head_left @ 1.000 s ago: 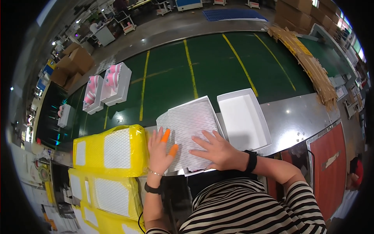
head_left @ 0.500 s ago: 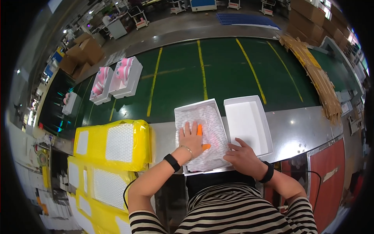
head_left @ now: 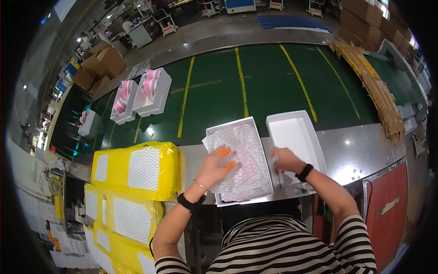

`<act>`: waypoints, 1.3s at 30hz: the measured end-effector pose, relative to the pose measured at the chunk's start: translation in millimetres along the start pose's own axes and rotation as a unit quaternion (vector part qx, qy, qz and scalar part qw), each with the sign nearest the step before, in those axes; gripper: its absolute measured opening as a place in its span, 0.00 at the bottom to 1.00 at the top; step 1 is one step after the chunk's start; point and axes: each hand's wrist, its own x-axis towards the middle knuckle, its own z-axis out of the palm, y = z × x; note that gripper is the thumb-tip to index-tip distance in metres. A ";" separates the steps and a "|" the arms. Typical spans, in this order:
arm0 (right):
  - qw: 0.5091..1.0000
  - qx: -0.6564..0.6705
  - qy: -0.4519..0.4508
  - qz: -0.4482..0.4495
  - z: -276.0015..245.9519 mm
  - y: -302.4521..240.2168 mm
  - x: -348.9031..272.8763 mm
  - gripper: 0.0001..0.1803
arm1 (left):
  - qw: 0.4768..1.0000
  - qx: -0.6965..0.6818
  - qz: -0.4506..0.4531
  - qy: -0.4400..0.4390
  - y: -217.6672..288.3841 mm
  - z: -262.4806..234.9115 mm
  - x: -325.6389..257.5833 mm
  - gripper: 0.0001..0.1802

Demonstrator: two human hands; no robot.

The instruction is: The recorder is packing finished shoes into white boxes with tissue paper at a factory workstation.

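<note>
Now, white patterned tissue paper [head_left: 244,160], crinkled, covering open shoebox [head_left: 237,166].

Tissue paper [head_left: 242,160] hides the white box's [head_left: 237,125] contents; far shelves are blurred.

This is a factory packing line, a large industrial hall. A wide green conveyor belt [head_left: 255,86] with yellow stripes runs across the middle, carrying 2 open white boxes with pink shoes [head_left: 142,93] at far left. Yellow wrapped bundles [head_left: 134,169] are stacked near left, flattened cardboard [head_left: 372,86] lies at far right, and brown cartons [head_left: 98,66] and carts stand on the grey concrete floor [head_left: 219,32] beyond.
</note>
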 end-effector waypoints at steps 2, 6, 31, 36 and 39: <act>0.997 0.022 0.071 0.008 -41.9 -14.7 -4.2 0.14 | 0.998 -0.046 -0.018 0.029 6.4 -25.9 -7.6 0.27; 0.931 0.344 0.101 0.060 -152.3 -103.9 -13.9 0.11 | 0.961 -0.241 -0.099 0.089 1.8 -65.4 -22.6 0.27; 0.976 0.187 0.062 0.087 -2.1 -58.8 -18.2 0.34 | 0.981 -0.151 -0.056 0.105 -18.7 29.8 3.6 0.32; 0.947 0.265 0.087 0.159 10.9 -42.9 -39.0 0.38 | 0.979 -0.137 -0.150 0.025 79.6 46.9 -7.2 0.32; 0.929 0.308 0.086 0.187 35.7 -26.1 -56.9 0.44 | 0.945 -0.259 -0.198 0.012 88.8 64.4 -27.0 0.33</act>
